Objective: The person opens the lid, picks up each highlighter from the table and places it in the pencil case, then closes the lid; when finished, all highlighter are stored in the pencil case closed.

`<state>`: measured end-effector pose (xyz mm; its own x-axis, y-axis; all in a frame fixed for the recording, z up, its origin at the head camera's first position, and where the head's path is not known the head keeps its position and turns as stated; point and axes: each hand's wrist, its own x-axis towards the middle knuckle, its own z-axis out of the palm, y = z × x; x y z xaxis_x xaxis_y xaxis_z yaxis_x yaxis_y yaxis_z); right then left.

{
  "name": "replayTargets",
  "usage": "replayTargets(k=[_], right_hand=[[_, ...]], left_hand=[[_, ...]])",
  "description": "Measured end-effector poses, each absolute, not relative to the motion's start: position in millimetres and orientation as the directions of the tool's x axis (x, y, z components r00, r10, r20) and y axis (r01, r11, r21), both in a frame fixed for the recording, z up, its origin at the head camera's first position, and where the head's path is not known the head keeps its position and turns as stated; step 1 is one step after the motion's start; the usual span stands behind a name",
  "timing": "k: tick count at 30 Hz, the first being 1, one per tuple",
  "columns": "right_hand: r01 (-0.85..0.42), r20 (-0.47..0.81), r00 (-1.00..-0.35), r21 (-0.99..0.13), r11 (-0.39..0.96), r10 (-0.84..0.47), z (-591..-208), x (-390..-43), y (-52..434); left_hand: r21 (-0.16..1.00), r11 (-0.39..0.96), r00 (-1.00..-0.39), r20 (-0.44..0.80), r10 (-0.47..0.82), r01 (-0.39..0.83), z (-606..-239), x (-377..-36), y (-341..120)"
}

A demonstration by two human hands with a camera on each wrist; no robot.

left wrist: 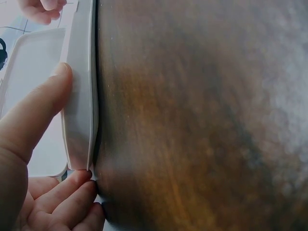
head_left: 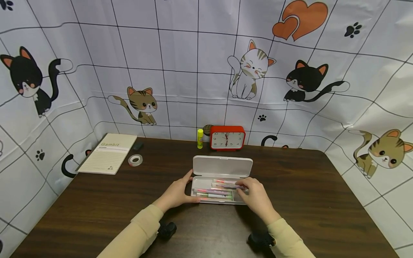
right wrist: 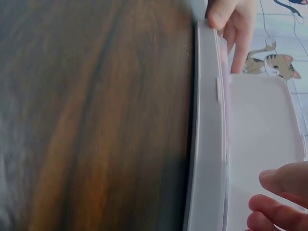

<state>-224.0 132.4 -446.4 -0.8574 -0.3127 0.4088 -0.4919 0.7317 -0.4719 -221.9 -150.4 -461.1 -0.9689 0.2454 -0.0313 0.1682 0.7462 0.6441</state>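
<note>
A translucent white pencil case point(head_left: 222, 166) lies on the table with its lid raised at the back. Several colored pens point(head_left: 214, 192) lie lengthwise inside it. My left hand point(head_left: 175, 192) grips the case's left end, the thumb on its front edge and the fingers around the side, as the left wrist view shows. Over the right part of the case is my right hand point(head_left: 256, 197), its loosely bent fingers above the pens. In the right wrist view these fingers point(right wrist: 284, 211) stand above the rim, with no pen visible between them. The pens' right ends are partly hidden.
At the back stand a red clock point(head_left: 227, 138) and a yellow glue stick point(head_left: 200, 138). A notepad point(head_left: 108, 154), a roll of tape point(head_left: 135, 160) and a small dark object point(head_left: 138, 146) lie at the back left. A cat-print curtain point(head_left: 180, 82) hangs behind the table point(head_left: 306, 200).
</note>
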Motion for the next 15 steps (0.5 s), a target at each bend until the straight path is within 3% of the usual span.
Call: replayTargets(k=[15], right_hand=[[-0.435,0.411,-0.882,-0.526,0.731,-0.229,-454,-232,162]], left_hand=[[0.636,0.753,-0.968,-0.036,0.247,0.168,-460,-221,-150]])
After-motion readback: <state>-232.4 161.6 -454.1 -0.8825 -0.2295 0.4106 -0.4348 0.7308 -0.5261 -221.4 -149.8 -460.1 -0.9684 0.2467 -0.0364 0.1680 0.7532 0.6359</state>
